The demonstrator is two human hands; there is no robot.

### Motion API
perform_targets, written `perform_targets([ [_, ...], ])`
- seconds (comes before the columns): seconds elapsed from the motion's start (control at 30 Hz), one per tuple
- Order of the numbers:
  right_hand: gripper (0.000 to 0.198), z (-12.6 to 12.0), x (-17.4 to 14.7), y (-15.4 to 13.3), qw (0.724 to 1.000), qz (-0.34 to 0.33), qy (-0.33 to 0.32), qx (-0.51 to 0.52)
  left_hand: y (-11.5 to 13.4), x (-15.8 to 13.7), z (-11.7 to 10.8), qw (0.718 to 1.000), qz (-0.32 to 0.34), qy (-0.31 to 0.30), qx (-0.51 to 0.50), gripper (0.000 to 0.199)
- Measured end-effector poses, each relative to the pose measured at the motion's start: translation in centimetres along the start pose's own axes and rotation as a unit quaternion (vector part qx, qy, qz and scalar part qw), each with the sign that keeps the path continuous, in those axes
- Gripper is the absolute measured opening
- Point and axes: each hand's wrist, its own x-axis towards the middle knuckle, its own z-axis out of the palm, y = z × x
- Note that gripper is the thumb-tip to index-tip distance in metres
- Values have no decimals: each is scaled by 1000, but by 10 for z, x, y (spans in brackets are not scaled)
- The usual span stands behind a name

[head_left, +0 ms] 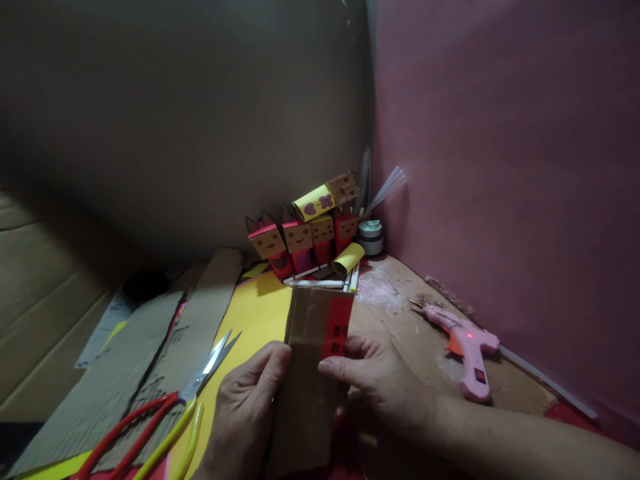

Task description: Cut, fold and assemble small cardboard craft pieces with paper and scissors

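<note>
A strip of brown cardboard (306,393) with a red printed patch near its top right is held upright between both hands. My left hand (250,403) grips its left edge, thumb on the front face. On the right edge, my right hand (385,377) pinches it just below the red patch, fingers behind. The lower end of the strip fades into shadow. To the left of my left hand lie scissors (180,398) with red and yellow handles, their blades apart. A pink hot glue gun (467,347) with a lit red light rests beyond my right hand.
Cardboard figures with drawn faces (299,239) stand at the back, near a yellow paper tube (349,259), white markers (315,284) and a small round container (370,238). Corrugated cardboard sheets (115,373) and yellow paper (255,310) lie left. A pink wall (510,167) bounds the right.
</note>
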Motion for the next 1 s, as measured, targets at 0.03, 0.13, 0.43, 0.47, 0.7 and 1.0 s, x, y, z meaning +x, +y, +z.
perform_targets([
  [0.03, 25, -1, 0, 0, 1000, 1, 3, -8, 1, 1, 0, 1000, 2, -8, 6, 46],
  [0.13, 26, -7, 2, -1, 998, 11, 21, -52, 5, 4, -2, 999, 15, -43, 13, 45],
  [0.43, 25, -19, 11, -2, 999, -4, 13, -49, 8, 17, -5, 994, 45, -102, -9, 41],
  [0.47, 26, -19, 11, -2, 999, -5, 15, -51, 8, 18, -6, 994, 48, -102, 0, 38],
  [0.7, 27, -19, 11, -2, 997, -13, 34, -61, 10, 14, -4, 991, 1, -134, 5, 33],
  [1.0, 27, -22, 12, -1, 997, -5, 46, -63, 9, 19, -8, 989, 6, -146, -16, 32],
])
